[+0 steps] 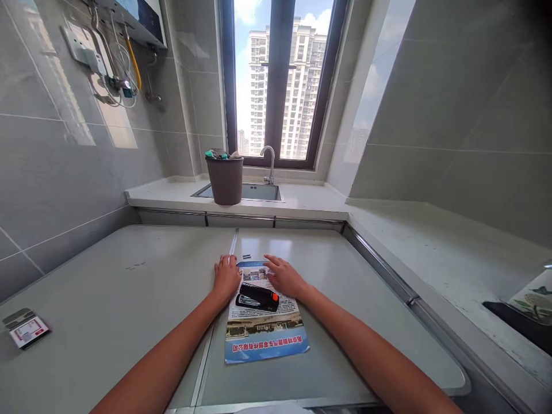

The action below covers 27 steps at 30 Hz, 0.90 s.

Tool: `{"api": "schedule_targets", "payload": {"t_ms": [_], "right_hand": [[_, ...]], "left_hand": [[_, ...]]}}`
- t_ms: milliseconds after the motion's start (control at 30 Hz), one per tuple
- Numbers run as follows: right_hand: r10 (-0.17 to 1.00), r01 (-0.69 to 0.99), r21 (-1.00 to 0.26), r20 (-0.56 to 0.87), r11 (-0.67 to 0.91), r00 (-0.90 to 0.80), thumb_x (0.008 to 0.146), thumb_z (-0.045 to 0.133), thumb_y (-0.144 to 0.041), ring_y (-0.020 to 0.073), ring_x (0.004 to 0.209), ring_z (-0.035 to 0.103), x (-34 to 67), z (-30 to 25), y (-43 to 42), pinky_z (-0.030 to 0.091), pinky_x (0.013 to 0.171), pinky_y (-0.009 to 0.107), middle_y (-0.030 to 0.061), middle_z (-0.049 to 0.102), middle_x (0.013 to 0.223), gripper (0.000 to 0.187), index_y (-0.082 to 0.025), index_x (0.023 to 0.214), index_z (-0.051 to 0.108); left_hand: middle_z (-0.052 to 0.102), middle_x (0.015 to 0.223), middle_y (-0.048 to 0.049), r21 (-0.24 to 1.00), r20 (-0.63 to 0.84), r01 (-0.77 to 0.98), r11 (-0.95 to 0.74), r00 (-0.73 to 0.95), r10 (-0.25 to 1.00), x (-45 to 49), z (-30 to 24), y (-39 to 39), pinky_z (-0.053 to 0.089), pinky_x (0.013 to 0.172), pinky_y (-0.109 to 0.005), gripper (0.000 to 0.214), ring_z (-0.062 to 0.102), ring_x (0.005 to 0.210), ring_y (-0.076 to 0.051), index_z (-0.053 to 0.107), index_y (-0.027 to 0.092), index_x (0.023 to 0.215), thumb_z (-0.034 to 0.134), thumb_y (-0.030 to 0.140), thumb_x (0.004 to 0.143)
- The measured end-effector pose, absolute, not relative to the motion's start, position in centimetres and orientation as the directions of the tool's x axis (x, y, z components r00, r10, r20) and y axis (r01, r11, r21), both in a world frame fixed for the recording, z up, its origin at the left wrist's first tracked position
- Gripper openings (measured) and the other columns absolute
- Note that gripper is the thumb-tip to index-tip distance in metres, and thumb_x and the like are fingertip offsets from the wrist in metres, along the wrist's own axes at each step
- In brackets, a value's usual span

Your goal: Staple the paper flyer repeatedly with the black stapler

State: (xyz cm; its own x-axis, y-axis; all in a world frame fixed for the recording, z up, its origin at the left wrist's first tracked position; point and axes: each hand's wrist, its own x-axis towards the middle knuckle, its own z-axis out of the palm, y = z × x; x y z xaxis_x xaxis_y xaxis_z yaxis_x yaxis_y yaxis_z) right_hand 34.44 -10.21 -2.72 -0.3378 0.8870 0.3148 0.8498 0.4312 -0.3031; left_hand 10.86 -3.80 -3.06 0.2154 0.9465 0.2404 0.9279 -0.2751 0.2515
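A printed flyer (267,344) with a blue border and red characters lies on the table, its lettering upside down to me. On top of it rests a black stapler (259,296) with an orange-red end, lying on its side, touched by neither hand as far as I can see. My left hand (226,276) lies flat at the sheet's upper left edge, fingers extended. Over the upper right edge is my right hand (283,276), open, fingers stretched toward the left. Just beyond the sheet are small dark staple strips (246,256).
The pale folding table (142,322) has a metal seam. A small open box (29,330) sits at far left. Behind, a brown bucket (225,181) stands by the sink (263,192) and faucet (271,164). A white counter (414,241) runs along the right.
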Motion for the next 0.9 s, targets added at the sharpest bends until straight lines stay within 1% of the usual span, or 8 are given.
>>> {"api": "schedule_targets", "payload": {"t_ms": [67, 133, 200, 300, 467, 667, 767, 900], "right_hand": [[0.883, 0.881, -0.213, 0.316, 0.423, -0.347, 0.101, 0.049, -0.028, 0.0287, 0.137, 0.050, 38.2, -2.7, -11.6, 0.043, 0.112, 0.047, 0.0097, 0.052, 0.153, 0.033, -0.025, 0.130, 0.065], [0.912, 0.936, -0.152, 0.319, 0.318, -0.258, 0.103, 0.045, -0.027, 0.0269, 0.126, 0.055, 42.5, -2.6, -12.5, 0.046, 0.106, 0.042, 0.0115, 0.062, 0.138, 0.029, -0.023, 0.119, 0.069], [0.950, 0.976, -0.141, 0.290, 0.164, -0.118, 0.102, 0.046, -0.025, 0.0243, 0.117, 0.059, 46.6, -2.7, -13.0, 0.046, 0.102, 0.037, 0.0114, 0.066, 0.124, 0.027, -0.020, 0.114, 0.070], [0.947, 0.985, -0.107, 0.277, -0.136, 0.161, 0.100, 0.049, -0.024, 0.0238, 0.115, 0.057, 51.4, -2.9, -13.5, 0.045, 0.099, 0.034, 0.0103, 0.066, 0.120, 0.025, -0.021, 0.114, 0.070], [0.851, 0.897, -0.141, 0.285, -0.418, 0.441, 0.097, 0.045, -0.022, 0.0322, 0.116, 0.054, 54.5, -3.4, -13.9, 0.046, 0.091, 0.043, 0.0179, 0.063, 0.118, 0.031, -0.016, 0.115, 0.070], [0.814, 0.851, -0.193, 0.248, -0.489, 0.525, 0.097, 0.045, -0.031, 0.0320, 0.121, 0.052, 55.0, -4.2, -13.6, 0.045, 0.096, 0.046, 0.0174, 0.062, 0.128, 0.036, -0.019, 0.121, 0.068], [0.816, 0.846, -0.211, 0.229, -0.491, 0.531, 0.096, 0.046, -0.034, 0.0316, 0.124, 0.051, 55.2, -4.2, -13.6, 0.045, 0.099, 0.045, 0.0162, 0.060, 0.133, 0.038, -0.020, 0.124, 0.068], [0.817, 0.838, -0.225, 0.206, -0.497, 0.539, 0.096, 0.045, -0.034, 0.0317, 0.126, 0.051, 55.1, -4.2, -13.7, 0.045, 0.102, 0.045, 0.0160, 0.060, 0.136, 0.041, -0.021, 0.126, 0.069]], "left_hand": [[0.038, 0.162, -0.0219, 0.218, 0.269, 0.953, -0.212, 0.150, 0.951, 10.7, -3.0, -3.5, 0.023, 0.121, -0.065, 0.048, 0.025, 0.154, -0.041, 0.051, 0.014, 0.147, 0.047, 0.021, 0.099], [0.035, 0.164, -0.0212, 0.192, 0.253, 0.970, -0.152, 0.100, 0.962, 10.4, -3.1, -3.3, 0.020, 0.119, -0.073, 0.050, 0.019, 0.155, -0.046, 0.051, 0.015, 0.149, 0.045, 0.027, 0.101], [0.036, 0.164, -0.0208, 0.193, 0.186, 0.975, -0.110, 0.074, 0.980, 10.3, -3.2, -3.1, 0.020, 0.116, -0.076, 0.050, 0.022, 0.154, -0.047, 0.051, 0.016, 0.150, 0.038, 0.029, 0.103], [0.039, 0.163, -0.0205, 0.205, 0.130, 0.974, -0.093, 0.067, 0.989, 10.2, -3.4, -2.9, 0.022, 0.115, -0.078, 0.051, 0.026, 0.153, -0.043, 0.050, 0.018, 0.151, 0.036, 0.033, 0.104], [0.047, 0.156, -0.0205, 0.231, 0.187, 0.967, -0.105, 0.062, 0.981, 9.8, -3.1, -2.6, 0.026, 0.113, -0.077, 0.050, 0.034, 0.148, -0.039, 0.055, 0.020, 0.144, 0.042, 0.045, 0.102], [0.052, 0.149, -0.0204, 0.237, 0.186, 0.963, -0.128, 0.085, 0.979, 9.4, -2.8, -2.2, 0.029, 0.110, -0.074, 0.050, 0.039, 0.142, -0.039, 0.060, 0.023, 0.137, 0.045, 0.052, 0.100], [0.052, 0.150, -0.0202, 0.230, 0.172, 0.964, -0.137, 0.098, 0.980, 9.0, -2.5, -1.9, 0.030, 0.110, -0.074, 0.049, 0.041, 0.141, -0.039, 0.059, 0.023, 0.139, 0.042, 0.050, 0.102], [0.057, 0.147, -0.0154, 0.221, 0.145, 0.960, -0.172, 0.142, 0.979, 7.2, -1.7, -0.7, 0.040, 0.110, -0.061, 0.045, 0.050, 0.136, -0.037, 0.066, 0.027, 0.134, 0.037, 0.045, 0.103]]}}
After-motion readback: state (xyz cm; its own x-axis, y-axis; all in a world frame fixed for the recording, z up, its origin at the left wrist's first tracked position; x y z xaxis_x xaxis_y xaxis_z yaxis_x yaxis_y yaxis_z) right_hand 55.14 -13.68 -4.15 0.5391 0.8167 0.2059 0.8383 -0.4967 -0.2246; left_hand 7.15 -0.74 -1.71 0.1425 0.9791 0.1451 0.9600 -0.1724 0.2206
